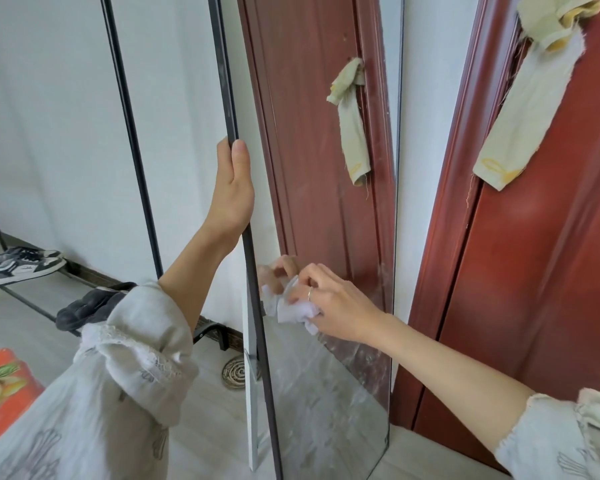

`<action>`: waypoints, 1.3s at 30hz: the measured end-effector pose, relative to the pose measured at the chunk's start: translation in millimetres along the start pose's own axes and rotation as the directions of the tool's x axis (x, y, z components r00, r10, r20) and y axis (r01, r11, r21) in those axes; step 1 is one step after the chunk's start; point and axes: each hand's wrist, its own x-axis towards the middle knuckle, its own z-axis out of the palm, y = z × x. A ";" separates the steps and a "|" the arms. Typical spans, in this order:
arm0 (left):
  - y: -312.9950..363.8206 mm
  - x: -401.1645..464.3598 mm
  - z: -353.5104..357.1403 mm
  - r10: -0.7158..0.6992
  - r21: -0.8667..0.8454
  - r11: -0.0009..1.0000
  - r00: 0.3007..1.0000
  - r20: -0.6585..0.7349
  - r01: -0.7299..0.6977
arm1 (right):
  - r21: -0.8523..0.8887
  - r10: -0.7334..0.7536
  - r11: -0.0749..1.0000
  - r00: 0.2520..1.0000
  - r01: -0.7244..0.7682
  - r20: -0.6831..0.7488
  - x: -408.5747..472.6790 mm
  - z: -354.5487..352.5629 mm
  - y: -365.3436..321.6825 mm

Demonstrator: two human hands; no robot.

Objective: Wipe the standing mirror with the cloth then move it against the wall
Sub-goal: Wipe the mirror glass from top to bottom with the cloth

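Note:
A tall standing mirror (329, 216) with a thin black frame stands upright in the middle, reflecting a red door. My left hand (232, 188) grips its left frame edge at mid height, thumb on the front. My right hand (333, 303), with a ring on one finger, holds a crumpled white cloth (297, 308) pressed against the glass low down near the left edge. The glass under the cloth looks streaky and dusty.
A red wooden door (534, 254) stands right of the mirror with a pale rag (523, 109) hung on it. A white wall (49, 116) is at left, with a black metal rack (136, 161) holding sneakers (21, 265). A round floor drain (232, 370) lies behind the mirror. An orange printed object (0, 386) sits lower left.

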 end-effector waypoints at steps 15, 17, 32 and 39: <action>-11.3 5.6 -16.9 -0.116 -0.016 0.993 0.985 0.127 0.119 | 0.120 0.054 0.993 0.851 0.010 -0.523 57.3 -30.7 -23.8; -14.1 1.8 -17.5 -0.124 -0.040 0.991 0.983 0.139 0.130 | 0.089 0.042 0.996 0.875 0.001 -0.482 40.7 -6.8 -29.7; -47.3 -99.0 -8.5 -0.075 0.226 0.972 0.996 0.051 0.062 | 0.217 0.442 0.888 0.882 -0.405 -0.163 -23.5 -25.4 -28.4; -75.8 -126.8 -17.0 -0.314 0.143 0.946 0.934 0.171 0.291 | 0.201 0.435 0.898 0.855 -0.390 -0.282 -3.7 -21.7 -39.0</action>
